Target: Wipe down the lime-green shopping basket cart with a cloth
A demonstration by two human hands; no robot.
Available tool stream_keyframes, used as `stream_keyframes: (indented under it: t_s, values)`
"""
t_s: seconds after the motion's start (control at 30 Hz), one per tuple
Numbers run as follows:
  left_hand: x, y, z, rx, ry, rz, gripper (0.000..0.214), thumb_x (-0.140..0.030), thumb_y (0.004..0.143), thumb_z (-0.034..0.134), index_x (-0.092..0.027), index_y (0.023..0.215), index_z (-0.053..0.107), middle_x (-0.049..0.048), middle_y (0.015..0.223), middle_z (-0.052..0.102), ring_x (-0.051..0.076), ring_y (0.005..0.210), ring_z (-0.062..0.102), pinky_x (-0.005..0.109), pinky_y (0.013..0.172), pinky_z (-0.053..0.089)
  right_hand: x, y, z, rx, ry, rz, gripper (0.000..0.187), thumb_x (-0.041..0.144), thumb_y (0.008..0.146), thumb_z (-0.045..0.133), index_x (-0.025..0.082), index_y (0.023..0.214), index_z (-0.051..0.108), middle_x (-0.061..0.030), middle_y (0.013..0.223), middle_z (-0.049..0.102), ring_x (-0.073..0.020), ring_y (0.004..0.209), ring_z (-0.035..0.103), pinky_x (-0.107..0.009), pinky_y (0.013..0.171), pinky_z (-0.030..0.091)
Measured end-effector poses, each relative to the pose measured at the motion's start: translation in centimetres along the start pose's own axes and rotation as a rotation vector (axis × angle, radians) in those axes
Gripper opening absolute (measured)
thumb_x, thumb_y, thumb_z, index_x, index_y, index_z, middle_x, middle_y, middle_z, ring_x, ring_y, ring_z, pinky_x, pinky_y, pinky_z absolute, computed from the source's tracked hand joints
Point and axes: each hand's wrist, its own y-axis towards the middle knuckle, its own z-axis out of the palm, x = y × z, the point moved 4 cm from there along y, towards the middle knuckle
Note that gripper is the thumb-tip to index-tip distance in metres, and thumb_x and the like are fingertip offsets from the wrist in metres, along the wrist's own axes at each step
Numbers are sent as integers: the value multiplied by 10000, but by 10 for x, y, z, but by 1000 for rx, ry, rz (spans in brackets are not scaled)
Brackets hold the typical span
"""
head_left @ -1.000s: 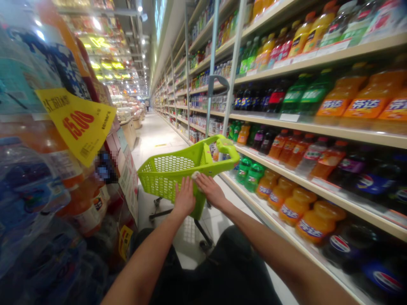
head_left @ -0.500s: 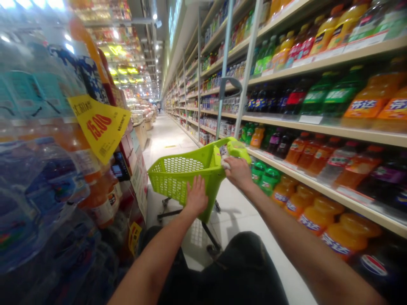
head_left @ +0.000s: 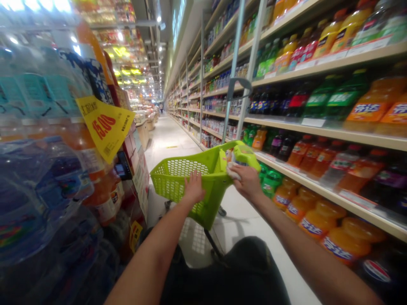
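Observation:
A lime-green plastic shopping cart (head_left: 210, 199) with honeycomb holes stands in the aisle before my knees. My left hand (head_left: 194, 189) lies against its near side, fingers spread and reaching up to the rim. At the handle end, my right hand (head_left: 247, 181) is closed around a crumpled white cloth or tissue (head_left: 233, 170), pressed to the cart's upper edge. Just beyond it is the green handle panel (head_left: 246, 156). Part of the cloth is hidden under my fingers.
Shelves of soda bottles (head_left: 341, 95) line the right side, with large orange bottles (head_left: 311, 218) at the bottom. Wrapped water bottles (head_left: 38, 186) and a yellow price sign (head_left: 106, 127) stand close on the left. A pale tiled aisle (head_left: 171, 127) runs ahead.
The cart's handle end has shifted right and slightly down, along with my right hand and the cloth. My left hand has slid a little up and left on the cart's side.

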Motion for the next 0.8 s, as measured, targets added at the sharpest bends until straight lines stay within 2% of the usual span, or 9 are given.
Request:
stream_keyframes:
  t_s: [0.1,0.23,0.4,0.5,0.6,0.67,0.73,0.8]
  values:
    - [-7,10,1,116,-74,53,722,-321,768,469,-138,1402,176,110,1490,205,252,1368,160,524,1082,177,-7,-7,-9,-15,12,-20,296,258,749,461,167,972,634,-94,990,670,-219,950,590,-376,867,400]
    - [-23,14,-3,127,-132,85,651,-308,777,450,-173,1377,239,94,1449,314,233,1326,274,547,1072,191,-27,-12,-16,-4,-6,-23,304,262,742,453,161,964,634,-100,1000,671,-221,953,594,-376,850,414]
    - [-42,7,2,135,-103,143,712,-267,765,451,-172,1406,157,76,1492,208,231,1361,187,571,1068,179,-55,-13,-19,39,-44,21,320,257,714,444,164,956,632,-101,982,673,-240,921,603,-408,820,426]
    - [-40,1,13,140,-46,153,774,-225,739,464,-177,1421,100,61,1509,139,236,1375,134,580,1072,147,-70,-16,-28,15,-72,29,342,234,708,432,153,985,617,-114,1027,654,-242,955,588,-405,836,428]
    - [-30,-7,23,146,17,125,818,-175,711,461,-174,1427,65,55,1516,78,239,1384,82,586,1069,139,-86,-22,-42,-84,-206,138,368,223,719,422,125,1029,595,-153,1127,600,-264,1025,548,-419,863,411]
    - [-25,-11,26,133,38,112,835,-159,698,455,-159,1428,50,60,1517,54,237,1386,61,585,1069,133,-92,-26,-47,-107,-283,199,372,225,729,419,116,1044,584,-167,1146,583,-275,1038,533,-428,866,405]
    - [-23,-15,26,129,39,98,853,-162,687,459,-139,1428,37,69,1518,35,242,1386,46,581,1070,132,-88,-27,-45,-60,-301,186,368,219,729,423,117,1045,582,-163,1137,587,-275,1048,525,-424,867,403]
    - [-22,-16,23,154,27,79,866,-182,684,470,-121,1427,28,80,1517,20,251,1386,33,577,1072,132,-74,-24,-34,31,-286,121,367,206,724,430,122,1046,584,-153,1142,588,-277,1081,505,-431,885,390]
